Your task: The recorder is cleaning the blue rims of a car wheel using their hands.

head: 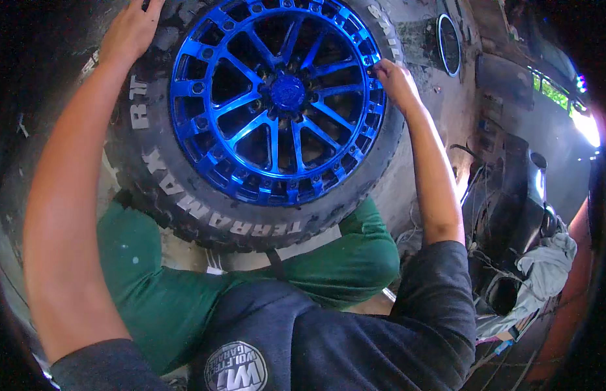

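A wheel with a shiny blue multi-spoke alloy rim [242,105] and a black off-road tyre [161,141] with raised white lettering fills the upper middle, in front of my crossed legs. My left hand [132,29] lies by the tyre's upper left edge; its fingertips run out at the top of the picture. At the rim's right outer edge, my right hand [393,80] has its fingers bent together against the ring with the small holes. Whether something small is between those fingers cannot be seen. The round blue centre cap [288,93] sits in the hub.
On the floor at the upper right lies a metal-edged ring [449,45]. Further right are a black moulded plastic part [515,195], loose wires and a crumpled grey cloth [547,269]. Daylight enters at the far right.
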Demonstrator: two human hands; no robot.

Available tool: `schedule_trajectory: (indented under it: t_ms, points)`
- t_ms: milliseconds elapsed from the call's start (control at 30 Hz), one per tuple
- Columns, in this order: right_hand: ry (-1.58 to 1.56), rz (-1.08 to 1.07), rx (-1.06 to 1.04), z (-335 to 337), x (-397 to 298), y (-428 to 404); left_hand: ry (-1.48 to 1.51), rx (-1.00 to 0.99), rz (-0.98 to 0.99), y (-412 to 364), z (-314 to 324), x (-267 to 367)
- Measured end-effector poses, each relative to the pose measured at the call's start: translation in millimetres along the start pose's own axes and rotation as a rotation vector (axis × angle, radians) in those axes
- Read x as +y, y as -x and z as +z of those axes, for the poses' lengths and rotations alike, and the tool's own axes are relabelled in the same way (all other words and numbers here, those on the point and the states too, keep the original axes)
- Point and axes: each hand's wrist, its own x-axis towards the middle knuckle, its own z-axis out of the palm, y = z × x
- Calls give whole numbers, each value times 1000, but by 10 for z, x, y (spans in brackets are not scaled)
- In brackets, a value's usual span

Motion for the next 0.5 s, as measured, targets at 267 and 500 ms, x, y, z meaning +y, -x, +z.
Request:
schedule_trajectory:
  t_ms: [267, 500]
  points:
    - [111, -7, -20, -37, -90, -58, -17, 23, 43, -10, -11, -2]
    - [112, -177, -148, -12, -6, -28, 2, -4, 1, 2, -10, -3]
